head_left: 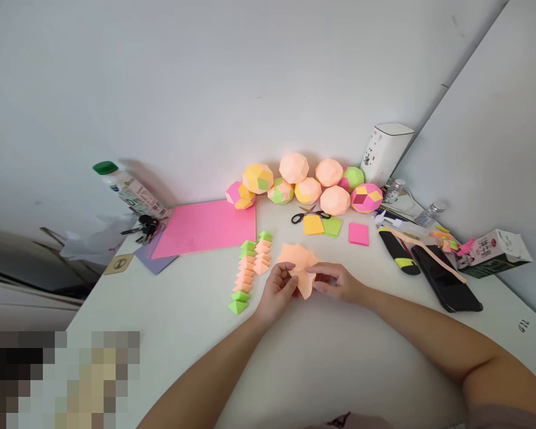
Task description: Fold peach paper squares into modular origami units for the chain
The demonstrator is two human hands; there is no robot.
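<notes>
Between my two hands is a peach folded-paper piece (300,257) with jagged, pointed edges, held just over the white table. My left hand (277,287) pinches its lower left side between thumb and fingers. From the right, my right hand (337,282) grips the edge with thumb and fingertips; some fingers are hidden behind the paper. Left of my hands stand two rows of small folded paper units, a longer green and peach row (245,275) and a shorter row (262,255).
Finished paper balls (293,168) are piled against the wall. Before them lie scissors (311,213) and yellow (313,224), green (333,226) and pink (358,234) paper squares. A pink sheet (205,229) and a bottle (131,189) are left; a phone (446,278), cutter (398,250) and carton (495,253) right.
</notes>
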